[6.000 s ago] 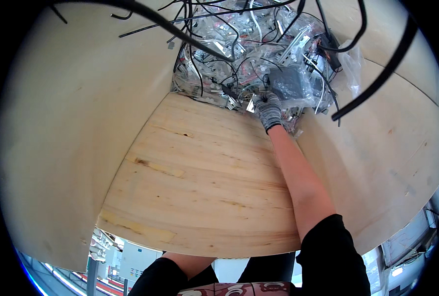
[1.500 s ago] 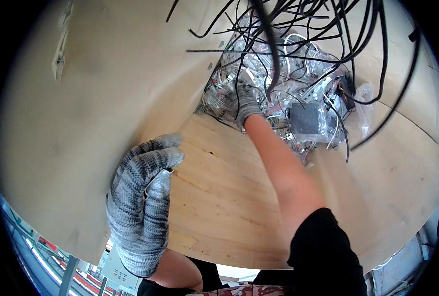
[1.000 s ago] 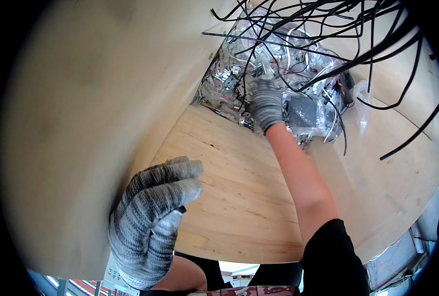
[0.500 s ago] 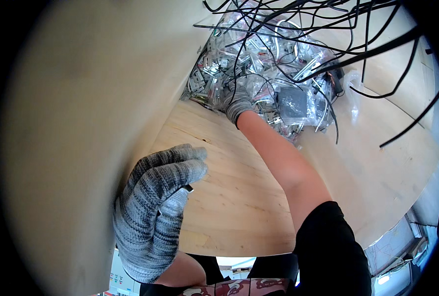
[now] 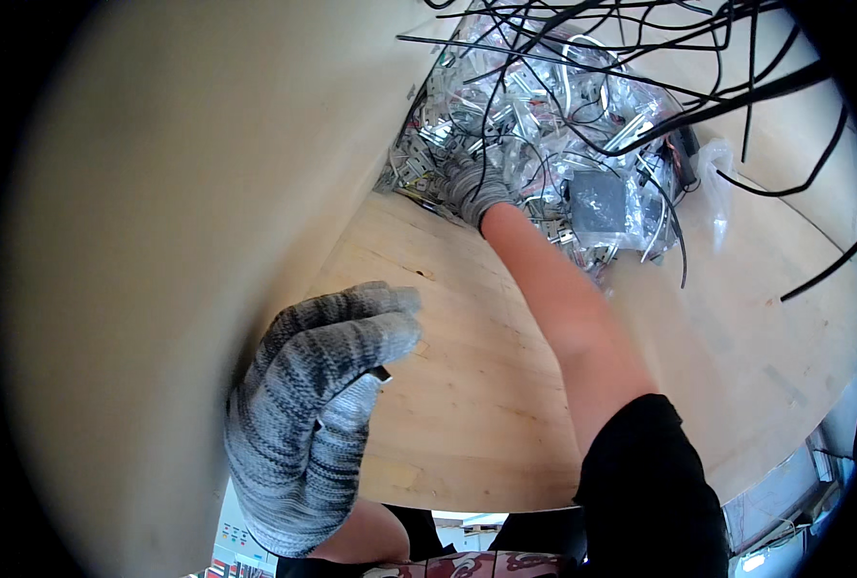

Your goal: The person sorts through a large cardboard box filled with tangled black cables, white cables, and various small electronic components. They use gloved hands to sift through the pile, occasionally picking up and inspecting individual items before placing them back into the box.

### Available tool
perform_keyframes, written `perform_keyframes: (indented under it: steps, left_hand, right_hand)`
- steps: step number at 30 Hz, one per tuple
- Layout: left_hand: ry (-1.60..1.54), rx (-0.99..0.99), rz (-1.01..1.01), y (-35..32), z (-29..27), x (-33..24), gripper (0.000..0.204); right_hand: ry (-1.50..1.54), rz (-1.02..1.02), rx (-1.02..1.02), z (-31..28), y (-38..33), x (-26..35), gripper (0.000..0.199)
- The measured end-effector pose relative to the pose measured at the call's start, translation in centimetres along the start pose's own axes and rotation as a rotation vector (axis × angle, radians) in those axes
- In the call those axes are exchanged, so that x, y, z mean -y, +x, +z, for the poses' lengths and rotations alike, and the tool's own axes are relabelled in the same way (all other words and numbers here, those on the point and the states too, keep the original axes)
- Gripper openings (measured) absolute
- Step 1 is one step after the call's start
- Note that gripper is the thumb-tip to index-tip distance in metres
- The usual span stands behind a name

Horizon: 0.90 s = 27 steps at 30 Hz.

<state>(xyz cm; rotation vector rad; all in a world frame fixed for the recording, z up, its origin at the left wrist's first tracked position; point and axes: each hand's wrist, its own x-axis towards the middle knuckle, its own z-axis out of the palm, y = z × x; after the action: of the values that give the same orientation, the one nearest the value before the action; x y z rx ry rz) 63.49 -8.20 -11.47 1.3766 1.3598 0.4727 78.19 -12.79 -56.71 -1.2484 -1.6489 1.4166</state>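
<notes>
My left hand [image 5: 317, 414], in a grey-black knit glove, is curled in front of the pale board at the left. Between its thumb and fingers pokes the dark, shiny end of a small metal piece [image 5: 381, 374]; the rest of it is covered by the glove. Gloved likewise, my right hand [image 5: 472, 188] reaches to the near left edge of a heap of small metal parts and clear plastic bags [image 5: 534, 125]. Its fingers are sunk among the parts, so whether they grip anything is hidden. A dark square piece in clear plastic [image 5: 599, 204] lies right of that hand.
A tangle of black cables [image 5: 640, 135] hangs over the heap from the upper right. The pale wooden tabletop [image 5: 467, 385] has a curved near edge, and a tall pale panel [image 5: 158, 241] stands along its left. A crumpled clear bag [image 5: 714, 193] lies right of the heap.
The whole view has shifted slightly, so heap, cables and arms appear a little further right. My right hand stays among the parts, and my left hand keeps its curled grip.
</notes>
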Motion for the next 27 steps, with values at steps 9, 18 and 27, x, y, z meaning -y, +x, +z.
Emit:
perform_keyframes:
  steps: [9, 18, 27]
  left_hand:
    - [0.027, -0.039, -0.015, -0.2, -0.2, 0.1, 0.019]
    - [0.014, 0.033, -0.042, 0.3, 0.2, 0.1, 0.019]
    - [-0.015, 0.003, -0.111, 0.0, -0.1, -0.2, 0.026]
  right_hand:
    - [-1.197, 0.448, 0.366, -4.4, 0.7, 11.0, 0.040]
    - [-0.854, 0.309, 0.613, 1.1, 1.4, 6.7, 0.045]
    - [-0.860, 0.531, 0.253, -6.8, -4.3, 9.7, 0.044]
